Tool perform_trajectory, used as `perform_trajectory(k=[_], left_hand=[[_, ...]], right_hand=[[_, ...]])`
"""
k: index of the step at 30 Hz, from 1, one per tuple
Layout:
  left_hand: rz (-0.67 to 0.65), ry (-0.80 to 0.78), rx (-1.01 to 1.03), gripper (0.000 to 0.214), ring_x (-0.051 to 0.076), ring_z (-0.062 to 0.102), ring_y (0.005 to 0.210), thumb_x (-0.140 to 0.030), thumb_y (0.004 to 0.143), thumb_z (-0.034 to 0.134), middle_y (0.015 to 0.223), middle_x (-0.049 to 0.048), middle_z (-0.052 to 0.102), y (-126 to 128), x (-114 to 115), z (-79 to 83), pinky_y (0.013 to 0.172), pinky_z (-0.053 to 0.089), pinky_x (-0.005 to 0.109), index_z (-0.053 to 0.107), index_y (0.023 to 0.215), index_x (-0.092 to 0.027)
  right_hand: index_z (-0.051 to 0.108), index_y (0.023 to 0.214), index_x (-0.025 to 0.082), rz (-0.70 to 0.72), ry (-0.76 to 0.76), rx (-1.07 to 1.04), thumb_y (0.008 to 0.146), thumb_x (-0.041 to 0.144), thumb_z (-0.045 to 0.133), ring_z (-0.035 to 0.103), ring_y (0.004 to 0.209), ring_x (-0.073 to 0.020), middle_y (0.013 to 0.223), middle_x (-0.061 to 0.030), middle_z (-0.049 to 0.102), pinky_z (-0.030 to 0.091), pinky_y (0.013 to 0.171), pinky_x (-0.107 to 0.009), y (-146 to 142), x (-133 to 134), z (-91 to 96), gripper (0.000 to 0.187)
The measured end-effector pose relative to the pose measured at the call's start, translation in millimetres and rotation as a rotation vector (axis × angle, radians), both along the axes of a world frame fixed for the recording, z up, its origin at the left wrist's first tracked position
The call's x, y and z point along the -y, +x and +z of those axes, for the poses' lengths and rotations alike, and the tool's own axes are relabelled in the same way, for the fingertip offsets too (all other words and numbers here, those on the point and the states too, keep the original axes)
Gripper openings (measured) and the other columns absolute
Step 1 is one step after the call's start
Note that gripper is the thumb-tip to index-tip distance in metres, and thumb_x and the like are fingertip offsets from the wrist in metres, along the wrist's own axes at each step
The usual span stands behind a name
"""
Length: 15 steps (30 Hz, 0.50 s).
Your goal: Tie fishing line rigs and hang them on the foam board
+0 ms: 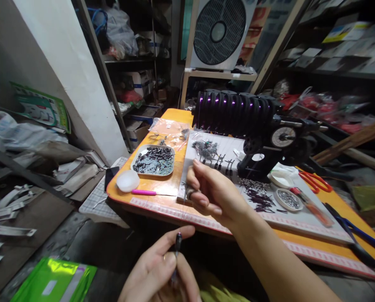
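Note:
Low in the head view, my left hand (162,270) is closed on a small black cylindrical piece (178,241) that stands upright between thumb and fingers. A thin line (183,214) rises from it toward my right hand (211,191). That hand hovers over the table's front edge with fingers curled in and thumb against the forefinger; it seems to pinch the line, though the fingers hide the hold. Just beyond it, on a white board (187,144), lie a tangle of grey wire-like pieces (206,149) and several small black pieces (219,161) with thin stems.
Left on the orange table are a tray of small black and grey parts (154,161), a white lid (127,181) and a pink-handled needle tool (143,192). A black machine with spools (234,111) stands behind. Red scissors (315,181) and blue-handled pliers (360,235) lie right.

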<state>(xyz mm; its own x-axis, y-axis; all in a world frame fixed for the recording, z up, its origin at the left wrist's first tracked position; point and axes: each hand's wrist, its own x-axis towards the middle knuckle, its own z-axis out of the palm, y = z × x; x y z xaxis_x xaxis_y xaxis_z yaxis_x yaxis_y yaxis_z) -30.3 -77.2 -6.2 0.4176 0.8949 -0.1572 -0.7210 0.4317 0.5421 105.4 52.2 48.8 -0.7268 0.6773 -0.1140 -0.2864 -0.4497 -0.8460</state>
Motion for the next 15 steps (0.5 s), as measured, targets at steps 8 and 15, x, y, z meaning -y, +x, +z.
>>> perform_trajectory(k=[8, 15], left_hand=[[0.064, 0.073, -0.107, 0.050, 0.008, 0.052, 0.046, -0.017, 0.096, 0.019, 0.067, 0.0103, 0.058, -3.0, -10.9, 2.7, 0.046, 0.040, 0.015, 0.006, 0.144, -0.013], [0.100, 0.107, -0.071, 0.054, 0.008, 0.047, 0.045, -0.019, 0.096, 0.020, 0.058, 0.0043, 0.053, -4.0, -3.1, -5.2, 0.045, 0.030, 0.013, -0.002, 0.145, -0.028]], right_hand=[[0.050, 0.102, 0.015, 0.075, 0.393, 0.343, 0.091, 0.043, 0.046, 0.033, 0.040, -0.0024, 0.054, 0.0028, 0.044, 0.022, 0.037, -0.011, 12.7, 15.6, -4.8, 0.031], [0.055, 0.095, 0.009, 0.231, 0.323, 0.313, 0.085, 0.039, 0.056, 0.035, 0.047, -0.0006, 0.068, -0.0006, 0.047, 0.027, 0.040, -0.011, 7.0, 33.7, -34.2, 0.031]])
